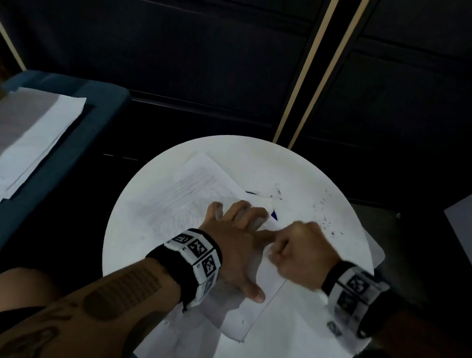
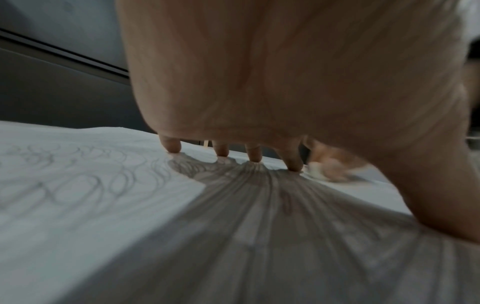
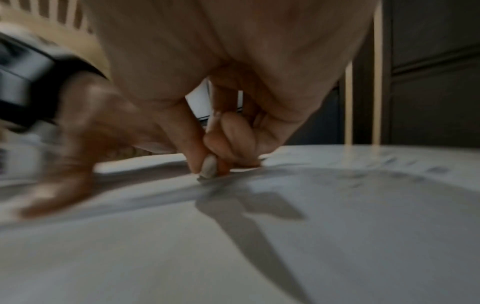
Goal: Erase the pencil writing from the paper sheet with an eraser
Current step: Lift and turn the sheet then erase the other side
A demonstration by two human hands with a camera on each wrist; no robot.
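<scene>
A white paper sheet (image 1: 181, 201) with grey pencil scribbles (image 2: 78, 181) lies on a round white table (image 1: 307, 171). My left hand (image 1: 248, 249) presses flat on the sheet, fingers spread and straight, fingertips (image 2: 222, 151) down on the paper. Just to its right, my right hand (image 1: 279, 250) is curled with its fingertips at the paper. It pinches a small pale eraser (image 3: 208, 169) between thumb and fingers, its lower end touching the sheet. The head view hides the eraser under the fingers. The left wrist view shows it as a blurred white lump (image 2: 315, 171).
Dark eraser crumbs (image 1: 327, 221) are scattered on the table's far right. A blue object (image 1: 274, 215) peeks from under the sheet's far edge. A paper stack (image 1: 18, 141) lies on a blue seat at the left. Dark panels stand behind the table.
</scene>
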